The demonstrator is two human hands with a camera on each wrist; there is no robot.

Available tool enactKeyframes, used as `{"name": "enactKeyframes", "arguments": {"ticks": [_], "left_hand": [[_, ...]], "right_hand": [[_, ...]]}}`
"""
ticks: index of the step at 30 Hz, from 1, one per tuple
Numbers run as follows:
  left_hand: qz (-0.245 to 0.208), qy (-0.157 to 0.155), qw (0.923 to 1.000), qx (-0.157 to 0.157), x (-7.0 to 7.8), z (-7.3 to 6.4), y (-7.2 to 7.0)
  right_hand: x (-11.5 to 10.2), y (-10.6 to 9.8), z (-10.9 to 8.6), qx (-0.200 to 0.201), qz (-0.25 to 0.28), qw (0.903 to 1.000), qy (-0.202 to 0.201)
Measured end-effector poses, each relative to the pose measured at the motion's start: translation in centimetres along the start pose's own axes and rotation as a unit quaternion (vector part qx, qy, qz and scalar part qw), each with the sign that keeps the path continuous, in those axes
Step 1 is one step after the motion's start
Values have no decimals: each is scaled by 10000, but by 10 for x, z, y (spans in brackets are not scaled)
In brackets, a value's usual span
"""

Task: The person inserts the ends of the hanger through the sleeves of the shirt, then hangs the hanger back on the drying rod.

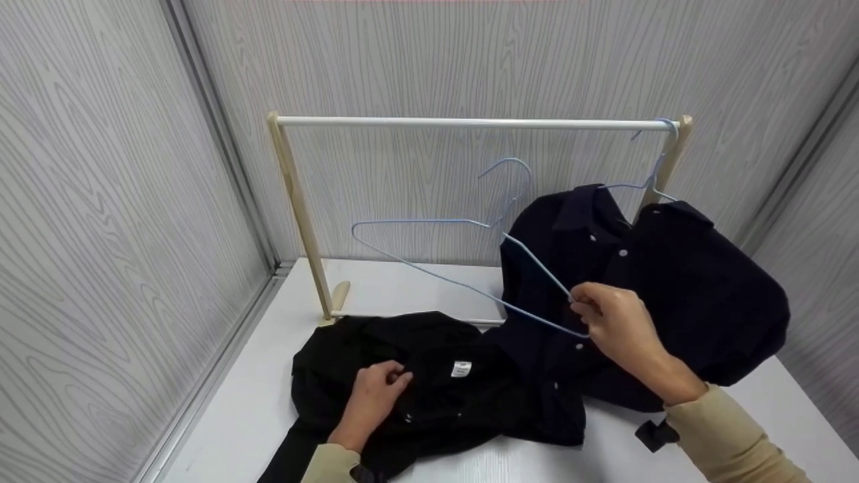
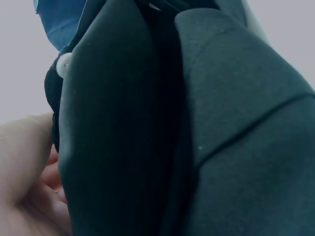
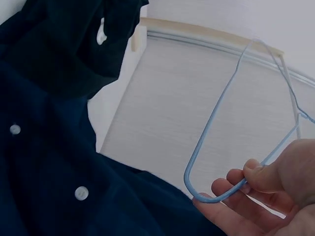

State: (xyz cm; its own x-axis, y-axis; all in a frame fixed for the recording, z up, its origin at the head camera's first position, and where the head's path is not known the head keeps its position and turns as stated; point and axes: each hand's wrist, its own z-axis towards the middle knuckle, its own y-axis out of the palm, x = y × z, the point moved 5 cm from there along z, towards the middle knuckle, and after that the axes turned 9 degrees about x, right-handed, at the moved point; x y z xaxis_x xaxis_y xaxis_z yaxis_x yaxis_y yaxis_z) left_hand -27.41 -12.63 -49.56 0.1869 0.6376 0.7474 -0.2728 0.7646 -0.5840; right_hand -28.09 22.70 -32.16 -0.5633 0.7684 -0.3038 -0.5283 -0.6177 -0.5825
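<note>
A light-blue wire clothes hanger [image 1: 429,268] is held up in the air by my right hand [image 1: 621,329], thumb and fingers pinching it near its right-hand corner. In the right wrist view the hanger's rounded end [image 3: 189,172] lies across the fingers. My left hand [image 1: 376,396] pinches the edge of a black shirt [image 1: 356,349] that lies on the table, its white neck label [image 1: 461,369] facing up. The left wrist view is mostly filled by dark cloth [image 2: 118,123] with a white button; the fingertips are hidden behind it.
A clothes rack with a white rail [image 1: 463,123] and wooden legs stands on the white table [image 1: 235,429]. At its right end a dark navy shirt [image 1: 698,288] hangs on another blue hanger [image 1: 654,178], partly behind my right hand. Grey wood-patterned walls enclose the table.
</note>
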Motion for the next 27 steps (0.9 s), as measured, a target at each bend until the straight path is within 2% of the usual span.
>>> {"name": "enactKeyframes", "arguments": {"ticks": [6,14,27], "left_hand": [[-121,90,9997,181,1,3,-6],[-237,34,9995,211,2,6,-13],[-474,52,9983,338,14,17,-28]], "right_hand": [[17,-6,-15,90,-333,9993,-126],[36,-16,-30,122,-460,9988,-106],[52,-19,-46,-235,-624,9977,-140]]}}
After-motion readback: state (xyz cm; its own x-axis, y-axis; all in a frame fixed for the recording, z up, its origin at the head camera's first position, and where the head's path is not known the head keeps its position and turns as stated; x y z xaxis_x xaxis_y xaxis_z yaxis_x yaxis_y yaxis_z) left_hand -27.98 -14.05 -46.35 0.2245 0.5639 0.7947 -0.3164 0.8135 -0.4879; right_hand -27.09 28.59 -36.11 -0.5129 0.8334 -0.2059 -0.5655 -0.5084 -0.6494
